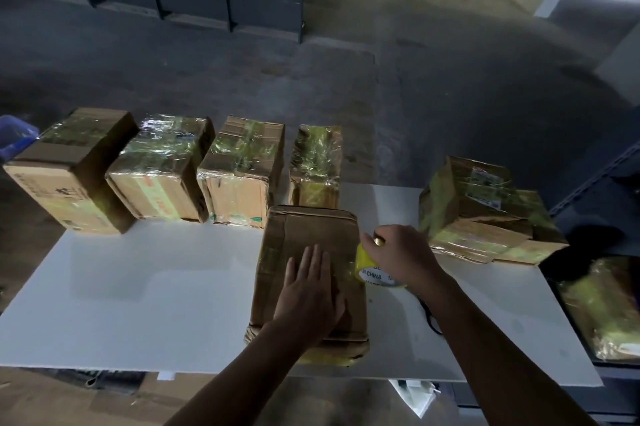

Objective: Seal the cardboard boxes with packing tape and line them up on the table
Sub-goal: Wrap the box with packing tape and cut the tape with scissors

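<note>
Hands: left (pixel 308 290) flat on box (pixel 311 228); right (pixel 401 252) grips tape (pixel 365 262).

Both bare forearms reach forward from the lower edge. The left hand (pixel 308 290) lies flat, palm down, fingers straight and close together, pressing on the box (pixel 311 228). The right hand (pixel 398 252), knuckles up, curls over the tape roll (pixel 367 268) — its fingertips are hidden, so the grip seems a clasp from above.

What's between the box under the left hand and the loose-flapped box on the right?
The yellow tape roll, gripped by the right hand, with bare white table beyond it, as the head view shows.
</note>
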Demonstrator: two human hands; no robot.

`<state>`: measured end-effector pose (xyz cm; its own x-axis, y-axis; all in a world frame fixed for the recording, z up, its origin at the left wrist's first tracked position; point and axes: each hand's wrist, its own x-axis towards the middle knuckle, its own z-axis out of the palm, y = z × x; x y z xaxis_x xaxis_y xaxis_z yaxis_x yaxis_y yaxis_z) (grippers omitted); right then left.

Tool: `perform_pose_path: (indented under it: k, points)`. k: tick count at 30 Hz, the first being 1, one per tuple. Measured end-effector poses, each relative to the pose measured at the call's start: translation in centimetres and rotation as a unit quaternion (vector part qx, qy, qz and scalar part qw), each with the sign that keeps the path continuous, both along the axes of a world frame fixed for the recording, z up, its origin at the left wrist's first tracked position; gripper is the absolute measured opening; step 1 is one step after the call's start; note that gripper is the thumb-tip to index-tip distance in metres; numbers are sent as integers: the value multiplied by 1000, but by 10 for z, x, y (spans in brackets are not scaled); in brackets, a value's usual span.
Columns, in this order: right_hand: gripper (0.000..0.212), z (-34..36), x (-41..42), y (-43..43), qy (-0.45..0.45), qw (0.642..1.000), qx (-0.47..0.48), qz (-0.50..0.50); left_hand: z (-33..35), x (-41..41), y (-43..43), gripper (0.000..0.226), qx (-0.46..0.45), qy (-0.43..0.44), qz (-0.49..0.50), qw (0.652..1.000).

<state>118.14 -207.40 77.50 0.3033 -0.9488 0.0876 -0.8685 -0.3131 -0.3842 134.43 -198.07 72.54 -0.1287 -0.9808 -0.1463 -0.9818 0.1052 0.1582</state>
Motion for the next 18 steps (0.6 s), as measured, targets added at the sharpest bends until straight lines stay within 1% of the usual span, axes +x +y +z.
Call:
perform_pose_path:
  k: [3, 6, 8, 10, 12, 15, 18]
  points:
    - [46, -3, -6, 1, -21, 999, -2, 28, -6, -5, 2, 87, 17, 5, 2, 1000]
    - [44, -2, -15, -2, -90, 993, 49, 63, -6, -7, 1, 107, 39, -8, 6, 999]
    - [46, -4, -23, -6, -105, 991, 60, 56, -5, -12, 0, 113, 38, -13, 16, 999]
    - [46, -12, -34, -8, -86, 995, 22, 53, -7, -14, -1, 110, 42, -16, 17, 999]
    - [43, -23, -47, -9, -25, 998, -13, 49, -9, -12, 0, 111, 50, -22, 12, 998]
    - [41, -38, -58, -8, 4, 1000, 16, 16, -11, -7, 0, 116, 61, -32, 6, 998]
    - [37, -50, -52, -4, 18, 995, 96, -8, -2, -14, -2, 115, 76, -30, 33, 996]
